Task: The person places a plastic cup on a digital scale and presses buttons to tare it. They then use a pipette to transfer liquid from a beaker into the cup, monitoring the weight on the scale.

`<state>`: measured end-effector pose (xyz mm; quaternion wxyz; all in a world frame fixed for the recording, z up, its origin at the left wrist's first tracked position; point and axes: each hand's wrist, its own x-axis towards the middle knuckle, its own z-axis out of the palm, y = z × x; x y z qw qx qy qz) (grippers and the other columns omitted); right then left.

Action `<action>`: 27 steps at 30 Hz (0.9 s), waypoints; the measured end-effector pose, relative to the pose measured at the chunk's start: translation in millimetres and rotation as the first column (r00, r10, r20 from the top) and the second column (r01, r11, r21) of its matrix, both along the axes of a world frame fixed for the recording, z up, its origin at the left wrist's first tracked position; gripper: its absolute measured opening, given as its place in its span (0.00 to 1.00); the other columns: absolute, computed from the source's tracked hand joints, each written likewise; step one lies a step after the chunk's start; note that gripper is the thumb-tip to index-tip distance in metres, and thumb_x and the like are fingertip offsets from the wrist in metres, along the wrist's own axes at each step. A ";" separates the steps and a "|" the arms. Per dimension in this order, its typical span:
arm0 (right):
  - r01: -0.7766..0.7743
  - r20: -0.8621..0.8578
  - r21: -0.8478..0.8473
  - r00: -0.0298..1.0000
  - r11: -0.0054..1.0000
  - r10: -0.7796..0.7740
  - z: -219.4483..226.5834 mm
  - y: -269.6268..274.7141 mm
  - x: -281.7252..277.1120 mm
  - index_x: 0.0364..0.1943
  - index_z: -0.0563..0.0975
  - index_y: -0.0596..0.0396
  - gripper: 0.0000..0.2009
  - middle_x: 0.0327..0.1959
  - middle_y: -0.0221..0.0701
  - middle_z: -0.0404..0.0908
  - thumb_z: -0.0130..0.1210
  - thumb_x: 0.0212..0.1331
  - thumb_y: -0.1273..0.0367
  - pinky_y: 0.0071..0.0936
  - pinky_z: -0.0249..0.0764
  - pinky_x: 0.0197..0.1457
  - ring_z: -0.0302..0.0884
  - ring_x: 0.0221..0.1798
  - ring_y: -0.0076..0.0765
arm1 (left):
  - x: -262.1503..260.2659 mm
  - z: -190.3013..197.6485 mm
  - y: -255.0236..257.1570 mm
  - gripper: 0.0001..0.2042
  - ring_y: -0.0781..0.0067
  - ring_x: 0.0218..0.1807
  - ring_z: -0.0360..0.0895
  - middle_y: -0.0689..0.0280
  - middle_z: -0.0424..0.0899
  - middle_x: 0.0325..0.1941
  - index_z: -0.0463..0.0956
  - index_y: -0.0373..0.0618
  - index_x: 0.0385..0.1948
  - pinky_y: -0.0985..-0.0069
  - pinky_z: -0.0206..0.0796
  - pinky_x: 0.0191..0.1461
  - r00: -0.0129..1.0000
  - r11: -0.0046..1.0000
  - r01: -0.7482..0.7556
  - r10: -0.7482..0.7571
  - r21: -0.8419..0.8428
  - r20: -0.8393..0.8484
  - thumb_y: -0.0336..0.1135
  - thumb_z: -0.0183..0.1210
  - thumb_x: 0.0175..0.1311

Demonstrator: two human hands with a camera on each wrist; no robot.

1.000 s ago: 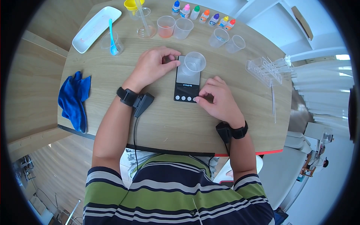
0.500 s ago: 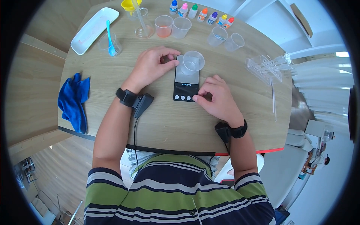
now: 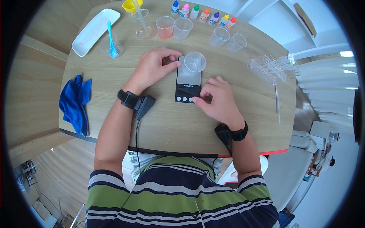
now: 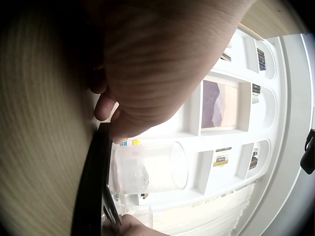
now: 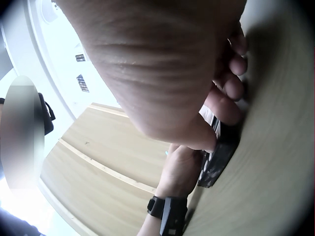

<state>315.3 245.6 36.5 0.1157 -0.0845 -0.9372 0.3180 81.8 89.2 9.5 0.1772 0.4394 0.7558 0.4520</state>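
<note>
A small digital pocket scale (image 3: 188, 92) lies on the wooden table, its row of round buttons facing the person. On its metal plate stands an upright clear plastic cup (image 3: 195, 62), apparently with nothing in it. My left hand (image 3: 154, 68) rests at the scale's left edge, index fingertip by the far corner and thumb lower down. The thumb of my right hand (image 3: 220, 99) touches the button row near the right end, while its other fingers bend loosely beside the scale. In the right wrist view, that thumb lies over the scale's top (image 5: 212, 164).
Several dye bottles (image 3: 204, 16) line the far edge. Behind the scale stand a cup with orange liquid (image 3: 165, 31), more clear cups (image 3: 183, 29) and a flask (image 3: 145, 32). A white tray (image 3: 78, 45) and blue cloth (image 3: 76, 106) lie left; a clear rack (image 3: 262, 72) stands right.
My right thumb has shifted left along the scale's button row and now covers its right end. The left hand, scale and cup keep their places.
</note>
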 end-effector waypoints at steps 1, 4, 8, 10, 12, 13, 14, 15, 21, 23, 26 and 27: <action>0.018 0.000 0.022 1.000 1.000 -0.018 -0.5 -2.0 -0.2 0.23 0.80 0.49 0.15 0.27 0.26 0.76 0.79 0.51 0.63 0.40 0.67 0.48 0.72 0.40 0.40 | 0.3 0.1 0.0 0.16 0.81 0.33 0.74 0.72 0.89 0.38 0.91 0.48 0.56 0.75 0.72 0.40 1.000 1.000 -0.003 0.003 0.001 0.009 0.35 0.74 0.69; 0.046 0.000 0.055 0.999 0.997 -0.046 -3.3 -3.7 0.0 0.21 0.78 0.47 0.17 0.28 0.25 0.76 0.80 0.49 0.61 0.41 0.67 0.48 0.72 0.40 0.40 | 0.0 0.1 -0.1 0.16 0.82 0.33 0.74 0.73 0.89 0.38 0.91 0.49 0.56 0.75 0.72 0.40 1.000 1.000 -0.002 0.002 0.005 0.007 0.34 0.74 0.68; 0.068 0.002 0.099 0.998 0.993 -0.068 -4.7 -5.4 0.0 0.21 0.76 0.46 0.19 0.29 0.24 0.75 0.81 0.48 0.60 0.42 0.67 0.48 0.72 0.41 0.40 | 0.0 -0.3 0.3 0.16 0.82 0.33 0.74 0.73 0.89 0.39 0.91 0.49 0.56 0.75 0.73 0.40 1.000 1.000 -0.006 0.007 -0.004 0.005 0.34 0.74 0.68; 0.075 0.006 0.103 0.997 0.992 -0.076 -4.4 -7.3 -0.1 0.21 0.76 0.46 0.19 0.28 0.24 0.75 0.81 0.48 0.60 0.42 0.67 0.48 0.72 0.41 0.40 | -0.2 -0.9 0.3 0.15 0.82 0.33 0.74 0.73 0.89 0.39 0.91 0.49 0.56 0.75 0.73 0.40 1.000 1.000 0.004 -0.004 0.013 0.010 0.34 0.74 0.68; 0.085 0.008 0.108 0.996 0.991 -0.087 -3.9 -8.2 0.1 0.20 0.76 0.46 0.19 0.28 0.24 0.75 0.81 0.48 0.60 0.42 0.67 0.48 0.72 0.40 0.40 | 0.8 0.1 0.0 0.15 0.81 0.33 0.74 0.73 0.88 0.39 0.91 0.49 0.56 0.75 0.73 0.40 1.000 1.000 0.000 0.000 0.006 0.014 0.35 0.74 0.68; 0.088 0.009 0.110 0.996 0.990 -0.090 -3.6 -8.4 0.1 0.20 0.75 0.45 0.20 0.28 0.24 0.75 0.81 0.47 0.59 0.42 0.66 0.47 0.72 0.40 0.40 | 1.1 0.8 0.1 0.15 0.81 0.33 0.74 0.73 0.87 0.38 0.91 0.49 0.56 0.75 0.73 0.40 1.000 1.000 -0.002 0.002 0.000 0.018 0.35 0.74 0.68; 0.091 0.010 0.112 0.996 0.989 -0.093 -3.3 -8.9 0.1 0.20 0.75 0.45 0.20 0.28 0.24 0.74 0.81 0.47 0.59 0.42 0.65 0.46 0.72 0.40 0.40 | 1.0 1.0 0.2 0.15 0.81 0.33 0.74 0.73 0.87 0.38 0.91 0.49 0.56 0.75 0.73 0.40 1.000 1.000 -0.002 0.002 0.001 0.017 0.35 0.74 0.68; 0.091 0.010 0.112 0.996 0.989 -0.093 -3.1 -9.7 0.0 0.20 0.75 0.45 0.20 0.28 0.24 0.74 0.81 0.47 0.59 0.42 0.65 0.46 0.72 0.40 0.40 | 0.9 1.0 0.3 0.15 0.81 0.33 0.75 0.73 0.87 0.38 0.91 0.49 0.56 0.75 0.73 0.40 1.000 1.000 -0.001 0.001 -0.003 0.013 0.35 0.74 0.68; 0.156 -0.013 0.200 0.988 0.967 -0.157 -2.3 -19.6 -4.6 0.16 0.72 0.45 0.25 0.27 0.25 0.74 0.82 0.45 0.55 0.43 0.63 0.45 0.73 0.41 0.42 | 0.2 -0.1 1.2 0.15 0.81 0.34 0.75 0.73 0.86 0.39 0.91 0.50 0.55 0.75 0.73 0.40 1.000 1.000 0.002 -0.002 -0.004 0.013 0.36 0.73 0.69; 0.206 0.016 0.230 0.976 0.951 -0.215 0.2 -24.2 -6.7 0.15 0.71 0.46 0.27 0.27 0.26 0.75 0.83 0.44 0.52 0.43 0.63 0.45 0.73 0.41 0.42 | 0.5 0.4 0.5 0.15 0.81 0.34 0.75 0.73 0.86 0.39 0.91 0.50 0.55 0.75 0.73 0.40 1.000 1.000 0.002 -0.002 -0.005 0.009 0.36 0.73 0.69; 0.218 0.035 0.236 0.972 0.947 -0.233 0.8 -25.8 -7.8 0.15 0.71 0.46 0.28 0.26 0.26 0.75 0.82 0.44 0.50 0.43 0.63 0.45 0.73 0.41 0.42 | 1.0 1.1 0.9 0.15 0.81 0.34 0.75 0.73 0.86 0.39 0.91 0.50 0.55 0.75 0.72 0.40 1.000 1.000 -0.001 0.001 -0.008 -0.005 0.37 0.73 0.69; 0.217 0.035 0.236 0.972 0.947 -0.232 0.7 -25.9 -7.9 0.15 0.71 0.46 0.28 0.26 0.26 0.75 0.82 0.44 0.50 0.43 0.63 0.45 0.73 0.41 0.42 | 0.8 0.4 0.7 0.15 0.81 0.33 0.75 0.73 0.86 0.38 0.91 0.50 0.55 0.75 0.72 0.39 1.000 1.000 0.001 -0.001 -0.001 -0.007 0.37 0.73 0.69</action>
